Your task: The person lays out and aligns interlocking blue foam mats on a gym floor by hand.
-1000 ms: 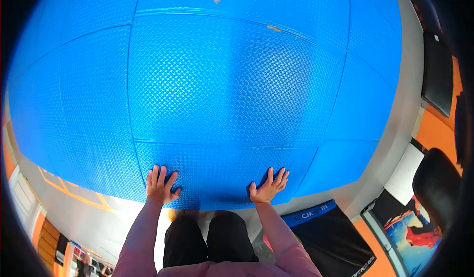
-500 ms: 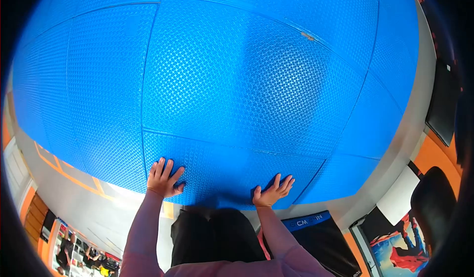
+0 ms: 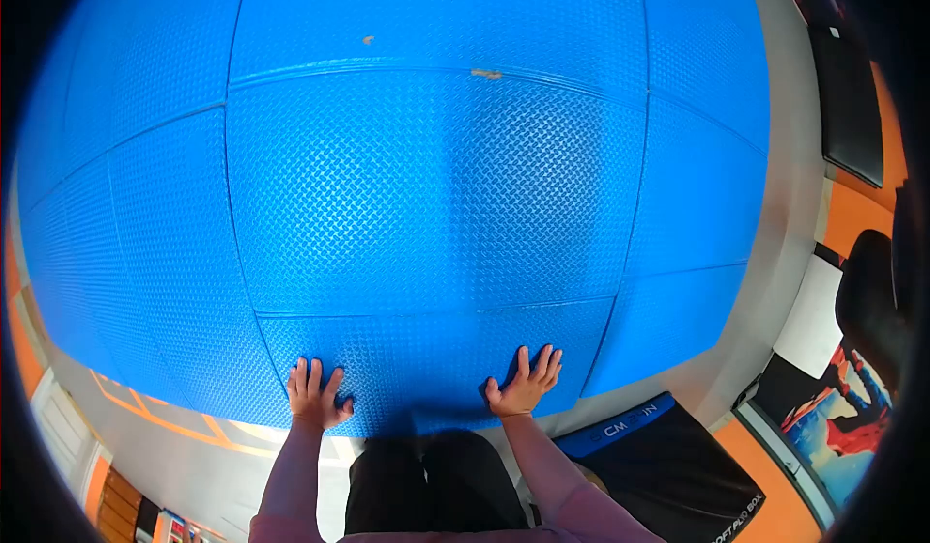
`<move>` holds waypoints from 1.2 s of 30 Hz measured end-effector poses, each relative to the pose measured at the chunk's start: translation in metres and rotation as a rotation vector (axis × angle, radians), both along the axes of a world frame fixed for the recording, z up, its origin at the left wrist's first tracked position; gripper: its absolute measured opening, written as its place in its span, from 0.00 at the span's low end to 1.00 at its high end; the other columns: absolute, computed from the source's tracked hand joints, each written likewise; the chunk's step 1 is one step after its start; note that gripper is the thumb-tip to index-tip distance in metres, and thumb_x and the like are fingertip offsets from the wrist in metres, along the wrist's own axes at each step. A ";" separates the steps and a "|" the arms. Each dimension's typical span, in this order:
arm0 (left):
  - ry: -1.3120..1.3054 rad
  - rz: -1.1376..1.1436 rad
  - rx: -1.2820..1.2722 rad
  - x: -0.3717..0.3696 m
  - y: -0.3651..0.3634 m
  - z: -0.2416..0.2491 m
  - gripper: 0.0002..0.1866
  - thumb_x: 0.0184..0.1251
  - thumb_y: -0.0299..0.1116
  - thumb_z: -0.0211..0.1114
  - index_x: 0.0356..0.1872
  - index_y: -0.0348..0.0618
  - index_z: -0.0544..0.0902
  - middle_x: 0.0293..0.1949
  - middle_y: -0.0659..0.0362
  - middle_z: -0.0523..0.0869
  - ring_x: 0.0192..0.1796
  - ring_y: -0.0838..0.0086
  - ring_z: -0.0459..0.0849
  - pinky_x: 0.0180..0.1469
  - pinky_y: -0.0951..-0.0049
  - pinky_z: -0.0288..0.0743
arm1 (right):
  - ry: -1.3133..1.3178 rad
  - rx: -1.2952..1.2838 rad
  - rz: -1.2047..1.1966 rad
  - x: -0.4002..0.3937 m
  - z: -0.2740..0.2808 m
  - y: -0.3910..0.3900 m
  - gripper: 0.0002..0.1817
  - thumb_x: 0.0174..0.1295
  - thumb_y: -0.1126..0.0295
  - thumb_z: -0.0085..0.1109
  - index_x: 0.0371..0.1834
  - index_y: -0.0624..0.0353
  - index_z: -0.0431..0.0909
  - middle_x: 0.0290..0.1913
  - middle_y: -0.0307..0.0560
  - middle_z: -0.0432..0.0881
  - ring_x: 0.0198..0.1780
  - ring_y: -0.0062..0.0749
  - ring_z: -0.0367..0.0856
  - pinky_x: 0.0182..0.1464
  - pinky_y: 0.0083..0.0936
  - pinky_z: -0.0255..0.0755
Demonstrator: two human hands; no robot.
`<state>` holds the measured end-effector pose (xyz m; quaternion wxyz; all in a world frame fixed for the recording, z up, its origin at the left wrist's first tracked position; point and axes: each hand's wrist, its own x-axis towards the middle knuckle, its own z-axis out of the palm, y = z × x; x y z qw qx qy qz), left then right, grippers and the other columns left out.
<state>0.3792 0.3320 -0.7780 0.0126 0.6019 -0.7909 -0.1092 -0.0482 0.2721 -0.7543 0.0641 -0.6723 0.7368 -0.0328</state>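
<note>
Blue textured floor mats fill most of the view, joined along dark seams. My left hand lies on the near mat strip at lower left, its fingers spread. To the right, my right hand rests on the same strip with fingers apart. Neither holds anything. Between and below them show my knees in dark trousers, at the mat's near edge.
A black box with a blue band stands at the lower right. Beyond it are a colourful poster, a white panel and a black pad. A white door is at the lower left.
The camera view has turned and shifted, so the mats sit straighter and both hands appear lower. The hands stay spread on the near mat strip. Shelves at lower left have mostly left the view.
</note>
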 end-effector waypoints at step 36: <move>0.130 0.079 -0.004 -0.015 -0.031 0.040 0.40 0.57 0.50 0.74 0.76 0.67 0.79 0.81 0.48 0.68 0.84 0.44 0.61 0.80 0.36 0.60 | -0.011 0.026 -0.023 0.011 0.026 0.001 0.49 0.62 0.46 0.67 0.88 0.44 0.62 0.90 0.61 0.51 0.90 0.66 0.42 0.86 0.67 0.37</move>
